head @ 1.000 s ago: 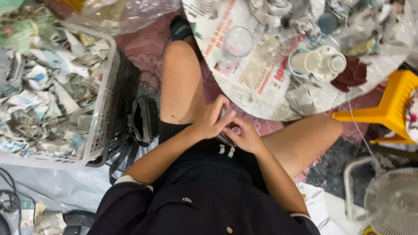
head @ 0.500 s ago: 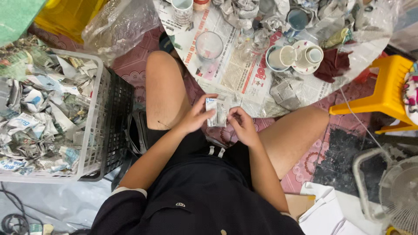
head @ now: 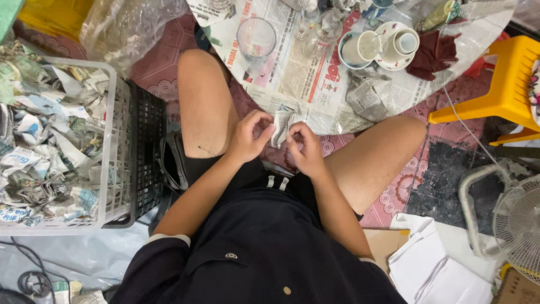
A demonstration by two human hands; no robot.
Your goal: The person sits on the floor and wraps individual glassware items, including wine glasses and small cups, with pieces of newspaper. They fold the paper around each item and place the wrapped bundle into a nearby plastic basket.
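I sit on the floor with bare knees apart, wearing dark clothes. My left hand (head: 249, 137) and my right hand (head: 305, 147) meet in front of my lap, both pinching a small crumpled piece of newspaper (head: 280, 125). The paper hangs between my fingertips, just at the near edge of a low round table covered in newspaper (head: 298, 73). Whether anything is wrapped inside the paper is hidden.
On the table stand a clear glass (head: 256, 39), white cups on saucers (head: 382, 45), a dark red cloth (head: 434, 53) and a crumpled paper wad (head: 368, 98). A white basket of crumpled newspaper (head: 53, 141) is at my left. A yellow stool (head: 500, 84), fan (head: 517, 225) and white sheets (head: 433, 264) lie right.
The view has tilted down and closed in. My hands have stayed together at my lap and now hold the paper piece upright between them.
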